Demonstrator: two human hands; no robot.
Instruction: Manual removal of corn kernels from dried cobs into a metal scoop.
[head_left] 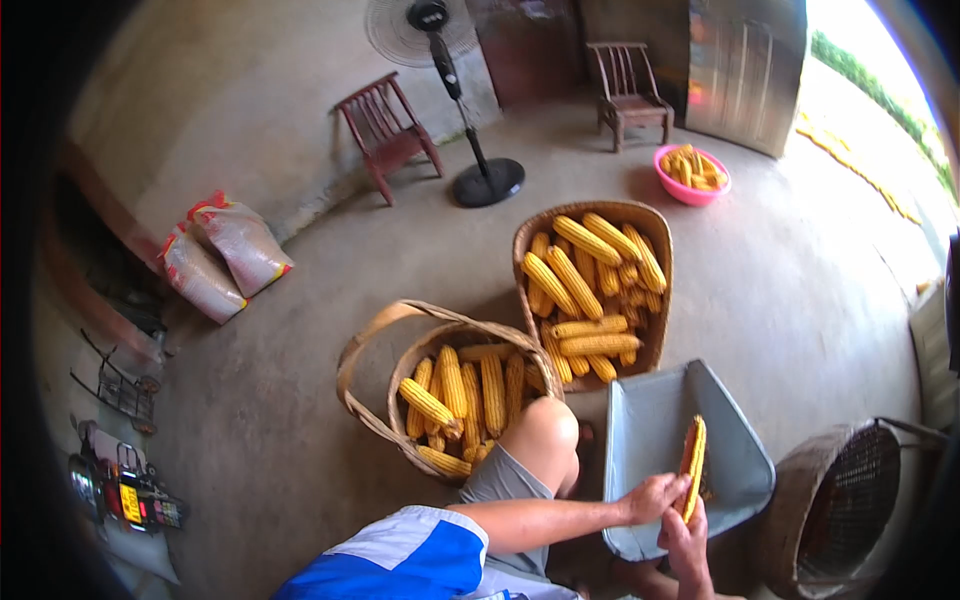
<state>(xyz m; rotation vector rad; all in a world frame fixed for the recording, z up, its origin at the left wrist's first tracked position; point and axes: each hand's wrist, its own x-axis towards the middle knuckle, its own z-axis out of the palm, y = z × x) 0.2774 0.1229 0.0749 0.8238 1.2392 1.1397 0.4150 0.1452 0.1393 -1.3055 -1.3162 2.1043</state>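
Over a grey-blue plastic tub (640,430) I hold a single yellow corn cob (697,450) roughly upright. A darker reddish strip runs along its left side. My left hand (655,498) closes on the lower part of the cob from the left. Just below, my right hand (685,540) grips the bottom end, its fingers partly hidden. Some small dark or loose bits lie in the tub under the cob, too small to make out. A handled wicker basket (365,375) full of corn cobs stands by my bent knee, and a larger woven basket (660,290) of cobs stands beyond it.
At the right lies a round woven basket (800,500) on its side. Farther off are a pink basin (690,195) of corn, two wooden chairs (395,150), a standing fan (488,183) and a door (745,75). Filled sacks (245,250) lean by the left wall.
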